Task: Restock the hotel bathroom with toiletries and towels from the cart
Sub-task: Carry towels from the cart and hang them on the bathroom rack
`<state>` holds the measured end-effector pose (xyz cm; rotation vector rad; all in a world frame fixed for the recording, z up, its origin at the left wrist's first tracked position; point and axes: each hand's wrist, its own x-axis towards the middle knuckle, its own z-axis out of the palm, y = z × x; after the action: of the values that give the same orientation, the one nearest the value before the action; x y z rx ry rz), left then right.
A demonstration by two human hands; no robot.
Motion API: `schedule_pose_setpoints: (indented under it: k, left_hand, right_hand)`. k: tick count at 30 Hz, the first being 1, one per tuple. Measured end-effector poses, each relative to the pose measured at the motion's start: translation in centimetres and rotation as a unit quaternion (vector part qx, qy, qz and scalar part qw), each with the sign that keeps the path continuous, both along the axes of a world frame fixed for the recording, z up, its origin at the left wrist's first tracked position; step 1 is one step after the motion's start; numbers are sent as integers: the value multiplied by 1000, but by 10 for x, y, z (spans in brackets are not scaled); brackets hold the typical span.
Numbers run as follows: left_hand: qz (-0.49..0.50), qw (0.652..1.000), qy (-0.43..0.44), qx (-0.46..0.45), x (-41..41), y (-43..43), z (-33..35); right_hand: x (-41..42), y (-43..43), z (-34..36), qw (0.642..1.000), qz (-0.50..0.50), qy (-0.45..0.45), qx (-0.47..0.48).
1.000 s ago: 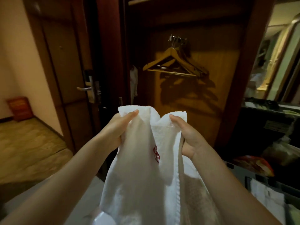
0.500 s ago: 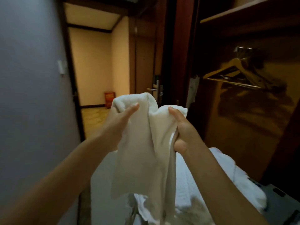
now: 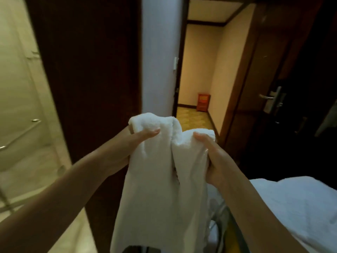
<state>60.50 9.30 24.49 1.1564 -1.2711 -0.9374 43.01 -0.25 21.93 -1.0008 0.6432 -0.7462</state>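
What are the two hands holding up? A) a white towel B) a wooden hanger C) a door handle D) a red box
A: the left hand and the right hand each grip the top edge of a white towel that hangs down between them.

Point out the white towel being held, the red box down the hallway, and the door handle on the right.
white towel (image 3: pixel 160 189): head view, on the hanging cloth below both hands.
red box (image 3: pixel 203 102): head view, on its front face.
door handle (image 3: pixel 266 96): head view, on the metal lever.

view swung left | bathroom glass (image 3: pixel 23 106) now visible | wardrobe gone
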Motion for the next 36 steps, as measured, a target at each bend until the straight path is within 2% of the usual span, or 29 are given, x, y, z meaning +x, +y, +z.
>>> schedule_pose_setpoints:
  k: [8, 12, 19, 24, 28, 32, 36]
  left_hand:
    - [161, 984, 77, 27, 109, 93, -13]
    - [192, 976, 95, 27, 172, 140, -16]
    - [263, 960, 94, 24, 269, 196, -23]
    - [310, 944, 108, 42, 331, 221, -32]
    - [327, 938, 110, 40, 372, 231, -37]
    - [380, 908, 169, 60, 422, 232, -54]
    - [403, 897, 169, 64, 484, 213, -68]
  right_hand:
    - [130, 62, -12, 994, 98, 46, 2]
    - [199, 99, -13, 990, 132, 49, 15]
    - [307, 145, -25, 988, 131, 21, 84]
    - [367, 150, -25, 984, 146, -5, 100]
    - [413, 147, -24, 989, 116, 0, 90]
    - [467, 138, -37, 992, 108, -7, 64]
    - [530, 113, -56, 992, 101, -8, 72]
